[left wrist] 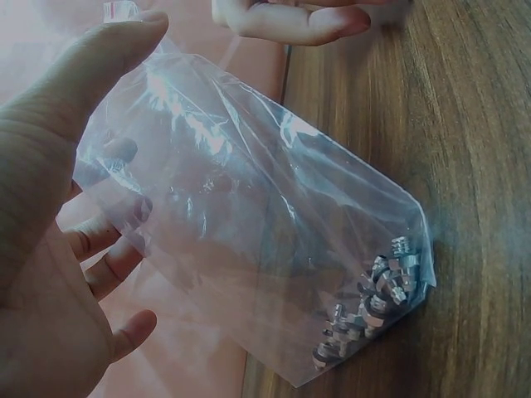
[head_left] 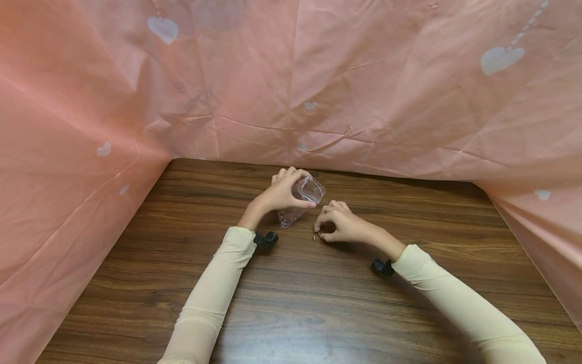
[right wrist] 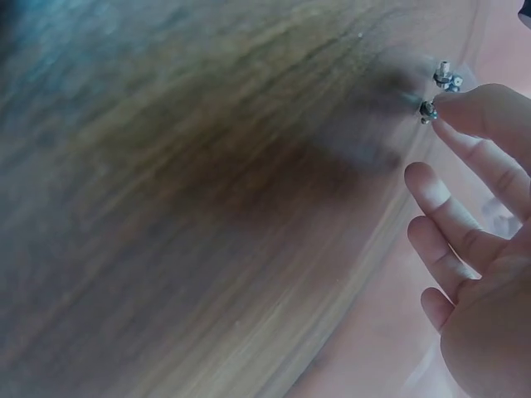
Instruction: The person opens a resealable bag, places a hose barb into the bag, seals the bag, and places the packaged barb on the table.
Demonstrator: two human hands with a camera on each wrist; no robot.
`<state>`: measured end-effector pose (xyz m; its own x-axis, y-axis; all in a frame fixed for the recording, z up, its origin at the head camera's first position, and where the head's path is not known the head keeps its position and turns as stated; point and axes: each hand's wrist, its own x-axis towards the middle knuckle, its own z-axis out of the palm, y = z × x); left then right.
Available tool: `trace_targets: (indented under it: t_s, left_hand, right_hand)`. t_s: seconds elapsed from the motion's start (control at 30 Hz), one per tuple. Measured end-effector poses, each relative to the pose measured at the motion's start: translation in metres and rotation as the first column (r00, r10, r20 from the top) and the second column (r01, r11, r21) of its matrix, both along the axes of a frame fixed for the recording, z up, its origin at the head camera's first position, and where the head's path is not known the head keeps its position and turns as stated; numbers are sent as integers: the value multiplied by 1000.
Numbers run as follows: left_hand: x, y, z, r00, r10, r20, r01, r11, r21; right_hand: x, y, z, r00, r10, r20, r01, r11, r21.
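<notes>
My left hand [head_left: 284, 192] grips a clear zip bag [left wrist: 216, 191] near its mouth, between the thumb and the fingers. Several small shiny metal fittings [left wrist: 373, 303], some with ridged stems, lie gathered in the bag's lower corner. To the right of the bag, my right hand [head_left: 341, 223] is low over the table, thumb and index finger curled together. At those fingertips is one small metal fitting [right wrist: 427, 111], which they pinch. More metal pieces [right wrist: 446, 79] lie close beside it; their exact shape is too small to tell.
The brown wood-grain table [head_left: 295, 303] spreads out under both arms. Pink cloth [head_left: 254, 81] with white hearts hangs along the table's back and both sides. A black wrist strap [head_left: 265, 239] is on the left arm, and another black wrist piece [head_left: 383, 268] on the right.
</notes>
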<state>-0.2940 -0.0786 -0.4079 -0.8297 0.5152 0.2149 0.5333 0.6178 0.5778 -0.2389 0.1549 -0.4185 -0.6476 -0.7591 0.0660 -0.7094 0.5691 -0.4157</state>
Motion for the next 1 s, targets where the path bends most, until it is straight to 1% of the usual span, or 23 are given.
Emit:
trace_targets:
  t_s: [0.2, 0.4, 0.7, 1.0]
  left_hand:
    - [0, 0, 0, 1000, -4, 5, 3, 1000, 7]
    - [0, 0, 0, 1000, -3, 7, 3, 1000, 7]
    - [0, 0, -1, 1000, 6, -1, -6, 1000, 0]
    - [0, 0, -1, 1000, 3, 4, -3, 1000, -2]
  right_hand:
    - [1, 0, 0, 1000, 4, -1, -4, 1000, 12]
    - [-1, 1, -2, 1000, 4, -23, -4, 1000, 11]
    - [-1, 2, -4, 1000, 3, -18, -2, 1000, 7]
    - [-2, 4, -3, 1000, -17, -25, 18, 1000, 14]
